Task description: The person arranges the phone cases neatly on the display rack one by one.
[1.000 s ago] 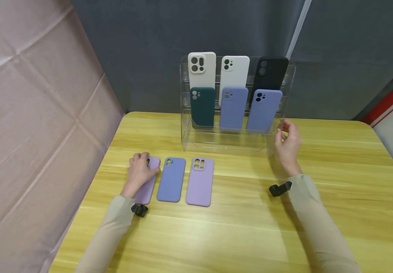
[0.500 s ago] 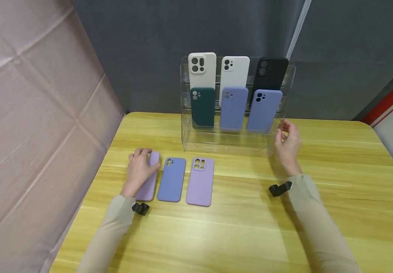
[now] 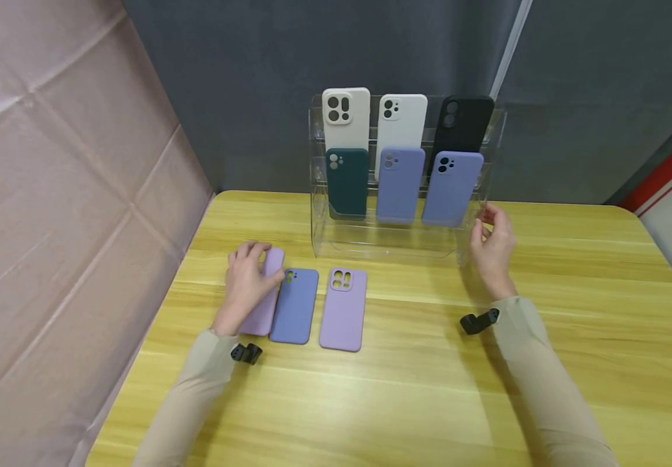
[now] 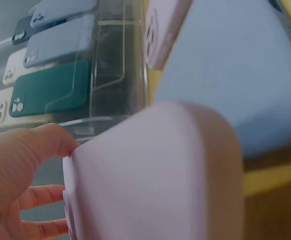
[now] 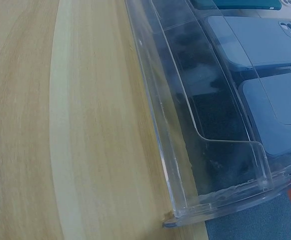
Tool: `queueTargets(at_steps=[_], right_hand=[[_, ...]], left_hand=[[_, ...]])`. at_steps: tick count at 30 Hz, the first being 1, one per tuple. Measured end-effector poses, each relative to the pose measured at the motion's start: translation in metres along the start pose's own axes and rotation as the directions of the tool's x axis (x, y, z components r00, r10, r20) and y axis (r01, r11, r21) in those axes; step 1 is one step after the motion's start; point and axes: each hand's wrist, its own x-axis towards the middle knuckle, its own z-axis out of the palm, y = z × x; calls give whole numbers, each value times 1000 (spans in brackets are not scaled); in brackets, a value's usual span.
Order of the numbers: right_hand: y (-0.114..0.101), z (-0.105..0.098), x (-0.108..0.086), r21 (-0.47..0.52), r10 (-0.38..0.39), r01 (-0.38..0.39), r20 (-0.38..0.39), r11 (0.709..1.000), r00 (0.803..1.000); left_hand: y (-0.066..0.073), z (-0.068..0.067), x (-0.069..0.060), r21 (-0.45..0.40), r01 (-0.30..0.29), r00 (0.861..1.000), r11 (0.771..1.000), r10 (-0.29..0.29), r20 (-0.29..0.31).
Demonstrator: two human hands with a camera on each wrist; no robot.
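1. The left hand (image 3: 245, 280) holds the leftmost lilac case (image 3: 262, 314) near its far end, just left of the blue case (image 3: 295, 308).
2. The right hand (image 3: 492, 251) grips the clear rack (image 3: 385, 244) at its right side.
3. The leftmost lilac case is probably light, bendy and barely slippery; its long edges suit a pinch.

Beige sleeves (image 3: 187, 392), black wrist cameras (image 3: 246, 353)
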Motion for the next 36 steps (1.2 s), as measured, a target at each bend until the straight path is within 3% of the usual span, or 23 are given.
queueTargets(at_steps=[9,19,27,36], right_hand=[[1,-1,0,4,-20,20,2,1000,1000],[1,-1,-1,19,-21,21,-28,1000,999],[2,-1,0,4,-25,25,-9,1000,1000],[4,1,0,3,-25,25,-12,1000,1000]], left_hand=[[25,2,6,-38,-112,991,993,108,-80],[52,6,14,-95,-239,955,966,216,-203],[76,11,26,-131,-350,898,928,292,-328],[109,20,47,-183,-475,802,861,339,-491]])
